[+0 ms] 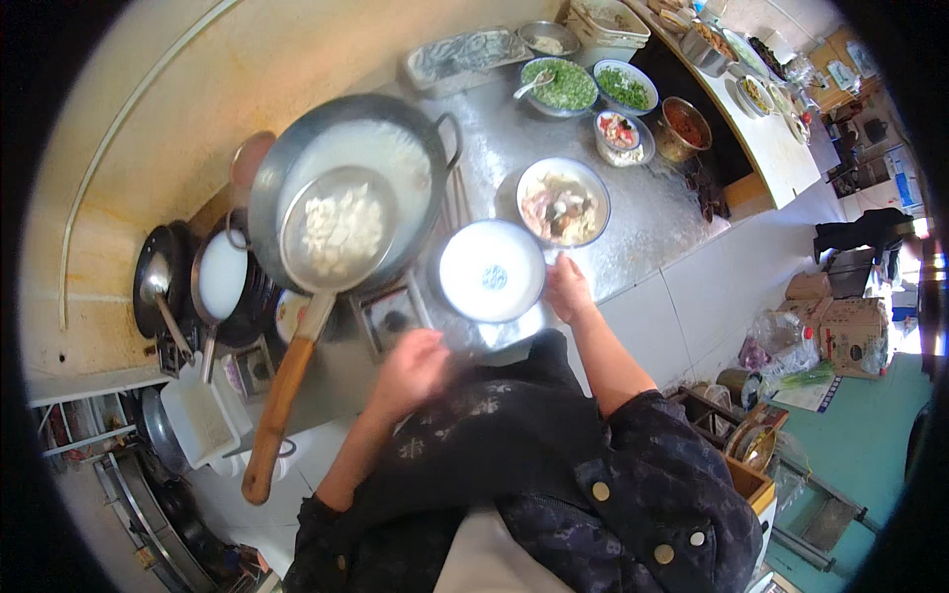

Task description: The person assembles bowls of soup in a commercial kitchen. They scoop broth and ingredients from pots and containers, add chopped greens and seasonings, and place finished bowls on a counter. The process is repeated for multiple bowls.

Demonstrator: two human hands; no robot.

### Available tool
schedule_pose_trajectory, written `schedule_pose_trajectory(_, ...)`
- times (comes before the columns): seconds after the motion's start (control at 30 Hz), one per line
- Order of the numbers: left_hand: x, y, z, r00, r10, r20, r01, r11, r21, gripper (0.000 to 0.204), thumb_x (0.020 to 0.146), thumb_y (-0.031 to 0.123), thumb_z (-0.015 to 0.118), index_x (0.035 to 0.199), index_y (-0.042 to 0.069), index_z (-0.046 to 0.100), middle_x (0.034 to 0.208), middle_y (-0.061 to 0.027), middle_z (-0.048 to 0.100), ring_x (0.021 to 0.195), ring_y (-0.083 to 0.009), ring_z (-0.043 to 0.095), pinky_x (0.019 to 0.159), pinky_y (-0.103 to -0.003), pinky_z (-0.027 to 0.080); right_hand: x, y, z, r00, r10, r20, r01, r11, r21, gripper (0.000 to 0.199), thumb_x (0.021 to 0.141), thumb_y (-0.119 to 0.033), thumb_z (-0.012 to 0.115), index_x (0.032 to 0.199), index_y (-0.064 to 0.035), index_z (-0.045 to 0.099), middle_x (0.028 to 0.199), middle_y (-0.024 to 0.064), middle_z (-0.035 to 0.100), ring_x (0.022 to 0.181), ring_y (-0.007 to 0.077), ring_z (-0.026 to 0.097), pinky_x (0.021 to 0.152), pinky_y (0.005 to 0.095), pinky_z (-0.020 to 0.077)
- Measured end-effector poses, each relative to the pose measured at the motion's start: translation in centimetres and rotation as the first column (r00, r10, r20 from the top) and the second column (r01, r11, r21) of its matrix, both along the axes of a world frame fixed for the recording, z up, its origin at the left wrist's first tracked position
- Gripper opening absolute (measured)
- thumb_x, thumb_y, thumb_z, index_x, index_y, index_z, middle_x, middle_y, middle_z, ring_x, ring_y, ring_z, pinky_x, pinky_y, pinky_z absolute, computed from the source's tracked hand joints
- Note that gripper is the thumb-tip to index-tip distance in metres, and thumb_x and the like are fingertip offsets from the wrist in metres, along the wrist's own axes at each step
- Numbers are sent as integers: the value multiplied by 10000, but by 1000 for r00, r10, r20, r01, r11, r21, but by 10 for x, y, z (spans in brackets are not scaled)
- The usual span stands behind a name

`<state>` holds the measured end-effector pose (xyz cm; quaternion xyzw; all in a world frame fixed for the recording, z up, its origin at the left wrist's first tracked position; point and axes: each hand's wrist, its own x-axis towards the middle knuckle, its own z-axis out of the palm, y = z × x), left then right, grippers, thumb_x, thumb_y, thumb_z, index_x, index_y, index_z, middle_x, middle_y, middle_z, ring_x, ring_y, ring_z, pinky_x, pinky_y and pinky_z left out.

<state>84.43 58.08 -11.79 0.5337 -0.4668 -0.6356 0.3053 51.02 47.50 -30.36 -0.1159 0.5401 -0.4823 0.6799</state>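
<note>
A white bowl [465, 292] with a blue pattern at its bottom is in front of me, at the counter's near edge. My right hand [567, 288] is closed at its right rim, some fingers hidden. My left hand [410, 368] is smeared by motion, left of and nearer than the bowl, apart from it. Just beyond stands a bowl of pale filling [563, 203] with a spoon in it. To the left, a long-handled strainer [314, 316] holding pale pieces rests over a big wok [269, 198] of cloudy liquid; neither hand touches its wooden handle.
Bowls of chopped greens [561, 87] and herbs [625, 87], a small bowl of red pieces [618, 130] and a metal pot of red sauce [686, 124] stand at the back. More pans [219, 277] sit at left. A shelf [781, 163] with dishes runs along the right.
</note>
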Motion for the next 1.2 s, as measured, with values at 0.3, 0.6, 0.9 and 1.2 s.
schedule_pose_trajectory(0.3,-185,-278,-62,889,213,406,-13,897,-442,385,989,156,625,1338,19,541,1119,-135,679,856,-186,677,765,-321,559,-110,-110,20,948,77,310,-93,995,37,453,1016,-119,587,1439,-109,426,1284,120,624,1092,231,678,789,349,633)
schedule_pose_trajectory(0.6,-234,-533,-145,806,271,527,-212,962,-169,534,980,255,656,1421,24,463,1123,-147,670,887,-217,685,733,-332,577,-155,-210,13,869,305,390,-261,951,-164,582,1014,-255,630,1499,-80,360,1374,128,574,1202,273,615,943,454,553)
schedule_pose_trajectory(0.9,-249,-553,-92,629,63,775,152,968,-202,258,998,199,607,1136,-17,582,869,-130,696,787,-263,692,665,-403,518,-151,-268,21,895,332,298,-334,942,-48,624,1033,-255,595,1558,-86,303,1436,133,522,1257,260,560,998,435,505)
schedule_pose_trajectory(1.2,-278,-580,-75,561,318,764,442,666,-601,108,986,113,548,1016,9,536,930,-255,665,891,-473,640,741,-525,505,-148,-279,19,898,348,268,-359,933,-9,682,1044,-296,570,1579,-32,239,1505,155,454,1344,273,490,1112,404,412)
